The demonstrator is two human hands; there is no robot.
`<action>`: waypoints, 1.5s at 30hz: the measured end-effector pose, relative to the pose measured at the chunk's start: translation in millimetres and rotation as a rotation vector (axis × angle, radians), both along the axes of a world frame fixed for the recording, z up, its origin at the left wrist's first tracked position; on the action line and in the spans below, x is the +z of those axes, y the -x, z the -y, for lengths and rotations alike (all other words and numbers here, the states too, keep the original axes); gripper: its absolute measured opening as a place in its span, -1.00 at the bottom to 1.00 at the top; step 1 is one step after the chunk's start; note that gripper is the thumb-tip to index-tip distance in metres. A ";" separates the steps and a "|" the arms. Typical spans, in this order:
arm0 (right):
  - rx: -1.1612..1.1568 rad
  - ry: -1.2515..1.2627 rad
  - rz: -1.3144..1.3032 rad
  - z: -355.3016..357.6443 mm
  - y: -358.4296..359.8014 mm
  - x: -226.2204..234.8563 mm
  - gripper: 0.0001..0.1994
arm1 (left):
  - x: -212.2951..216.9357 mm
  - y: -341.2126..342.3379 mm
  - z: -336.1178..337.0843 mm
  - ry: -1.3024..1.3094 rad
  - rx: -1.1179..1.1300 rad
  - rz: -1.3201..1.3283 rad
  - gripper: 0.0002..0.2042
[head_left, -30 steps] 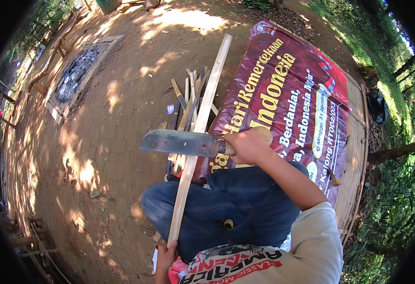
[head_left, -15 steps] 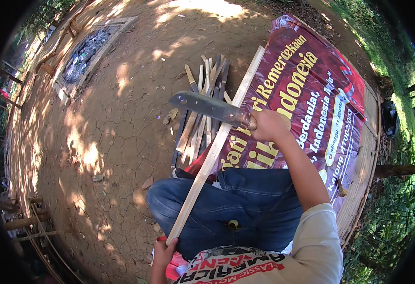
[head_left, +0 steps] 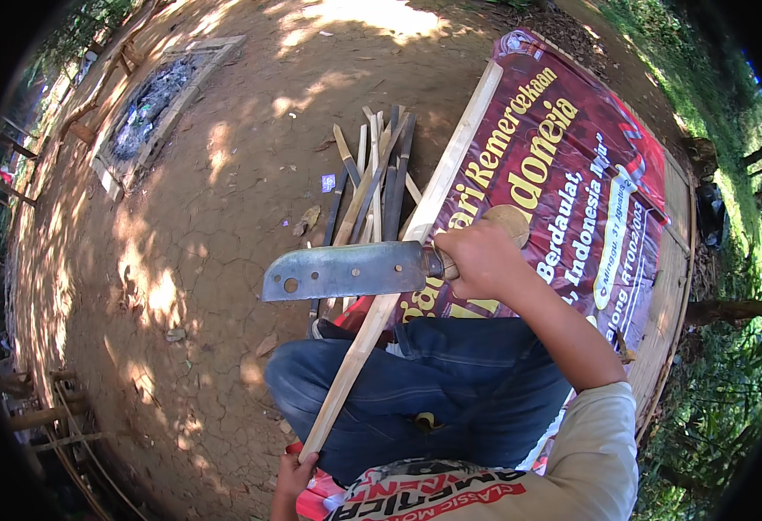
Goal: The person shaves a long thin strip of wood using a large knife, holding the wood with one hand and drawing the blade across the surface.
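Note:
A long pale bamboo strip (head_left: 343,388) runs from beside my left hip, across my bent leg, to the far edge of a printed banner. My left hand (head_left: 296,473) is closed round its near end. My right hand (head_left: 478,260) grips the handle of a broad machete (head_left: 346,271), whose blade points left with its flat face showing. The blade crosses over the strip near the strip's middle; whether the two touch I cannot tell. Beyond the blade, several split bamboo sticks (head_left: 372,178), some dark and some pale, lie in a loose pile on the ground.
The maroon banner (head_left: 563,165) covers a bamboo slat platform (head_left: 659,304) under and beside me. Cracked bare earth (head_left: 216,286) spreads to the left. At the far left is a framed ash pit (head_left: 157,104). A dark bag (head_left: 711,213) lies by the greenery on the right.
My right hand has brought the machete nearer to me, and its blade has turned to show more of its flat side. The strip's far end has shifted slightly farther away.

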State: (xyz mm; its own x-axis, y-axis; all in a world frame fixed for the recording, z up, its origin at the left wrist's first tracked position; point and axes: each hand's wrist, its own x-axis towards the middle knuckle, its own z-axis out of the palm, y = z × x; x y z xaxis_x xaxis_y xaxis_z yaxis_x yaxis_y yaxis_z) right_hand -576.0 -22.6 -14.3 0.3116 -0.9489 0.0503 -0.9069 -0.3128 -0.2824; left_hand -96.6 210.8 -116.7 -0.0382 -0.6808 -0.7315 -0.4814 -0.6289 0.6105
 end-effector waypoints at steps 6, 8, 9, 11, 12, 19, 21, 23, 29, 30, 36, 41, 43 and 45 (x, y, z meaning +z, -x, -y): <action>-0.134 -0.256 -0.031 14.0 -3.5 -6.3 -0.75 | 15.1 8.6 1.3 0.055 -0.043 0.097 -0.64; -0.114 -0.160 -0.049 17.7 -3.4 -15.6 -0.77 | 14.0 6.5 3.5 0.045 -0.075 0.103 -0.63; -0.104 -0.149 -0.063 18.8 -1.8 -18.2 -0.76 | 15.5 7.7 4.3 0.044 -0.067 0.103 -0.62; -0.084 -0.134 -0.090 21.3 -2.3 -19.6 -0.73 | 20.1 12.6 3.1 0.037 -0.051 0.104 -0.61; -0.083 -0.133 -0.100 21.6 -2.7 -20.1 -0.73 | 21.3 14.1 3.1 0.054 -0.064 0.120 -0.61; -0.066 -0.101 -0.168 20.6 6.5 -21.5 -0.76 | 12.7 10.8 1.0 0.051 -0.114 0.153 -0.65; -0.079 -0.094 -0.171 20.4 8.4 -18.4 -0.78 | 12.2 9.4 1.1 0.063 -0.125 0.150 -0.65; -0.103 -0.093 -0.172 19.7 9.4 -13.3 -0.79 | 11.2 8.2 0.8 0.068 -0.117 0.128 -0.66; -0.724 -0.067 -0.200 38.5 89.0 20.9 -0.75 | 2.3 1.1 -5.8 0.039 -0.064 0.145 -0.58; -0.852 -0.058 -0.139 36.3 112.4 25.8 -0.74 | -2.6 -0.2 -5.4 0.049 -0.071 0.113 -0.59; -0.877 0.081 -0.136 -1.7 127.8 38.8 -0.74 | 6.0 7.2 8.8 0.035 -0.013 -0.094 -0.70; -0.530 0.255 0.014 -40.9 78.1 3.7 -0.77 | -10.8 -12.8 18.6 -0.150 -0.099 -0.149 -0.66; -0.275 0.248 0.046 -47.4 40.9 3.7 -0.80 | -13.5 -16.4 21.1 -0.211 -0.092 -0.184 -0.62; -0.070 0.301 0.146 -48.1 19.2 -17.5 -0.79 | -17.7 -19.9 23.3 -0.277 -0.096 -0.168 -0.59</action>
State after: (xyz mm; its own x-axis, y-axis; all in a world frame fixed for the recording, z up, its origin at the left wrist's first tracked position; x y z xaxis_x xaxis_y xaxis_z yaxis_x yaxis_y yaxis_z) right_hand -595.3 25.5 -31.8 0.2150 -0.9035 0.3708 -0.8859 -0.3402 -0.3153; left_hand -76.7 187.5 -134.4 -0.2285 -0.4444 -0.8662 -0.4534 -0.7387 0.4987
